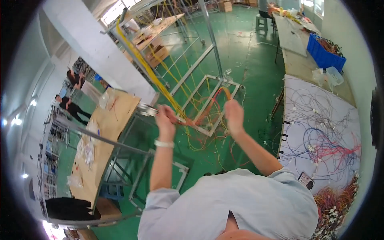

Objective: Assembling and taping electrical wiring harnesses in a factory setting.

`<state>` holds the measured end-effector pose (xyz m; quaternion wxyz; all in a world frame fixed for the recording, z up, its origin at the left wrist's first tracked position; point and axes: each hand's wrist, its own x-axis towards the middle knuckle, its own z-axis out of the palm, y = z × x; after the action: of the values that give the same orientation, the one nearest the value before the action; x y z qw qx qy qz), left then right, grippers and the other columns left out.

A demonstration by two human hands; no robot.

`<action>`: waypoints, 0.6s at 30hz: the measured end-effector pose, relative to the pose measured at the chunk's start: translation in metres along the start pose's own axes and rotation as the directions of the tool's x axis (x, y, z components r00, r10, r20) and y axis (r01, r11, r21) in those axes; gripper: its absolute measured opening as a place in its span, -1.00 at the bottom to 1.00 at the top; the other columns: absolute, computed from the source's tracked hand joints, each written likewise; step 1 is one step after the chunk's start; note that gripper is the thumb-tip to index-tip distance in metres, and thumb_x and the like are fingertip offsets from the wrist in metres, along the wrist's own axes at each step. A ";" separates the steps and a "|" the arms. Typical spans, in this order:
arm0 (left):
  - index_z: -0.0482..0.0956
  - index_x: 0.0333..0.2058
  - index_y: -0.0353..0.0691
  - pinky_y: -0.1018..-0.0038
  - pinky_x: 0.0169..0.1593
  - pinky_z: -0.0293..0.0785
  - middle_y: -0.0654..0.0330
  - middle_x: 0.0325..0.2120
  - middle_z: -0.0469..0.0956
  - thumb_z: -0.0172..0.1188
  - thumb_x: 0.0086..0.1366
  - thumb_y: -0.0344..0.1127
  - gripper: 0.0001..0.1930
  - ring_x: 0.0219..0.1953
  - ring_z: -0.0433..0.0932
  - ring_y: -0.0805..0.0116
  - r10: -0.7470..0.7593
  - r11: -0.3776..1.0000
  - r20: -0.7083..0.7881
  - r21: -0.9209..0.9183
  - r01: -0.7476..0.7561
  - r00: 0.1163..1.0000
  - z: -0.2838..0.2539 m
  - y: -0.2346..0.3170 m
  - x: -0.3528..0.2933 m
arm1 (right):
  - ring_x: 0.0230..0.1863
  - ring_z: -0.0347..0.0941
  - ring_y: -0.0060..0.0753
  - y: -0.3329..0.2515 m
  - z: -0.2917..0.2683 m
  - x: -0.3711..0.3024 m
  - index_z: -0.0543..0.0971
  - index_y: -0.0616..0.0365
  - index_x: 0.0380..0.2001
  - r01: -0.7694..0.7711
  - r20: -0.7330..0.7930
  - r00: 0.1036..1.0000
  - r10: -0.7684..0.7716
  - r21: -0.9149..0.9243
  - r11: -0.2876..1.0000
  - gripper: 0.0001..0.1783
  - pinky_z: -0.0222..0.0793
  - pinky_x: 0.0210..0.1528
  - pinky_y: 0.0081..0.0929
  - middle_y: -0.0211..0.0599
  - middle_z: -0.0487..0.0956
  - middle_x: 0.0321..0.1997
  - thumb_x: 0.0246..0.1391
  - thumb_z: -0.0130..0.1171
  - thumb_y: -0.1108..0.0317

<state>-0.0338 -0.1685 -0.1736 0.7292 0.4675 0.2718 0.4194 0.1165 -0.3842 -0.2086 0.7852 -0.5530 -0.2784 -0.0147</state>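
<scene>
A bundle of thin orange, red and yellow wires (227,93) stretches between my two raised hands. My left hand (166,117) is closed around one end, where pale connectors (147,110) stick out to its left. Closed near the looped end is my right hand (234,113), with the wires arching up over its fingers. The stretch between the hands is blurred. Behind it stands a metal frame (211,133), and long yellow wires (154,76) hang from the rack beside my left hand.
On my right, a white-topped table (292,116) bears grey, blue and red wires, with a blue crate (326,52) farther back. A wooden table (120,105) with plastic bags stands left, near a white pillar (96,38). Two people (72,106) are at far left; another sits far right.
</scene>
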 end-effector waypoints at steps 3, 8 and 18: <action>0.34 -0.57 -0.06 0.58 -0.71 -0.04 0.44 -0.78 0.13 -0.14 0.44 0.00 -0.59 -0.78 0.08 0.59 -0.172 0.980 0.153 -0.077 0.185 0.973 0.047 0.005 -0.051 | -0.56 0.13 -0.69 -0.018 0.013 -0.018 0.43 0.13 -0.50 -0.291 0.198 0.942 0.269 0.091 0.952 -0.66 0.06 -0.52 -0.64 -0.57 0.25 -0.62 0.27 -0.09 0.14; 0.30 -0.60 0.02 0.64 -0.73 -0.03 0.49 -0.79 0.22 -0.10 0.42 -0.10 -0.64 -0.78 0.13 0.64 0.210 0.973 -0.010 -0.091 -0.210 0.978 0.065 0.129 0.020 | -0.73 0.06 -0.73 -0.005 -0.045 0.036 0.41 0.05 -0.57 -0.581 0.282 0.808 0.517 0.238 0.778 -0.72 -0.09 -0.68 -0.63 -0.62 0.20 -0.73 0.18 0.05 0.19; 0.25 -0.53 -0.19 0.58 -0.62 -0.13 0.41 -0.68 0.02 -0.18 0.44 -0.24 -0.69 -0.68 -0.06 0.56 0.594 0.784 0.329 -0.030 -0.620 0.734 0.183 0.326 0.032 | -0.69 0.35 -0.61 -0.018 -0.061 0.085 0.41 0.26 -0.23 -0.309 0.365 0.848 0.385 -0.250 0.918 -0.68 0.32 -0.61 -0.60 -0.39 0.44 -0.57 -0.01 0.25 0.37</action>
<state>0.0093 -0.1552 0.1988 0.5665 0.6217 -0.0009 0.5409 0.2080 -0.4205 -0.1687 0.6458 -0.6541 -0.3280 0.2181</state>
